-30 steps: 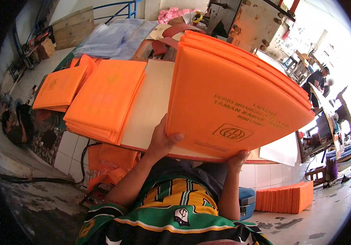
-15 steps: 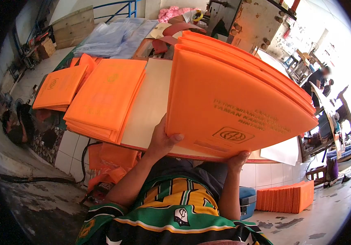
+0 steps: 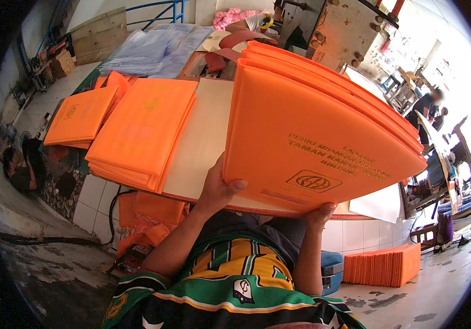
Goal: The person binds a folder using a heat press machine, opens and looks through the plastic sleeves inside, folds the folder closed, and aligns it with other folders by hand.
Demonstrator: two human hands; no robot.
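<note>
A stack of several orange folders (image 3: 312, 126) with gold lettering and an emblem is held tilted up above the table. My left hand (image 3: 219, 186) grips its lower left corner, thumb on the front cover, other fingers hidden behind. My right hand (image 3: 320, 214) holds the bottom edge with the thumb at the front cover; its other fingers are mostly hidden underneath. Left of the held stack, a pile of orange folders (image 3: 145, 126) lies on the table's pale board (image 3: 194, 148). Farther left is a smaller orange pile (image 3: 79, 118).
Clear plastic sheets (image 3: 153, 49) lie at the table's back left. A heavy metal machine (image 3: 348, 33) stands behind. On the floor at right, a long row of orange folders (image 3: 383, 266) stands beside a blue case (image 3: 332, 271). A person (image 3: 424, 104) is in the far right background.
Almost nothing differs. The held stack has shifted very slightly, with both hands keeping the same grip.
</note>
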